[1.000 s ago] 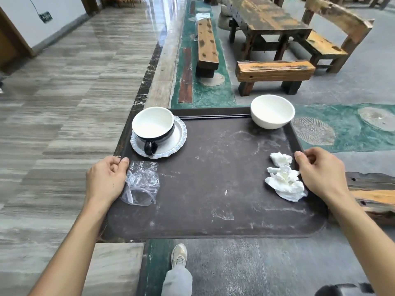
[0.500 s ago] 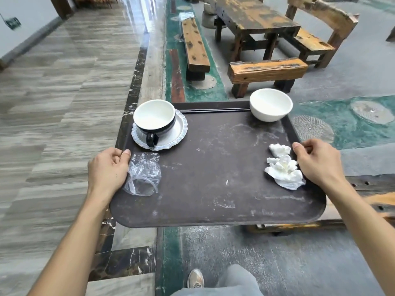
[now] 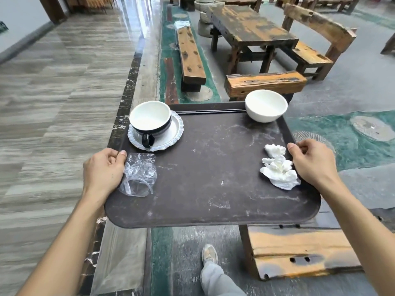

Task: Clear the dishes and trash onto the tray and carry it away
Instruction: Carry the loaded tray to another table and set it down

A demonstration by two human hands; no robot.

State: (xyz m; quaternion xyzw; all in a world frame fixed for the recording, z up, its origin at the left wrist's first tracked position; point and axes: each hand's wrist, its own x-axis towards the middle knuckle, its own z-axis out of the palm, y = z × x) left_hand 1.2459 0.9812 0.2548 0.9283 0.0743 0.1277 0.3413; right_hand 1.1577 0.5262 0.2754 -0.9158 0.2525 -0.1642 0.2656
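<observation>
Both hands clamp the tray (image 3: 213,189): the left hand (image 3: 102,171) closed over its left rim, the right hand (image 3: 312,163) over its right rim, thumbs on top; the tray's long axis runs between them, held off the floor. On it sit a cup (image 3: 150,119) on a saucer (image 3: 171,135) far left, a white bowl (image 3: 266,107) far right, a plastic wrapper (image 3: 139,174) touching the left thumb, crumpled tissue (image 3: 277,169) beside the right. Fingers under the rims are hidden; carrying likely hinges on keeping it level.
</observation>
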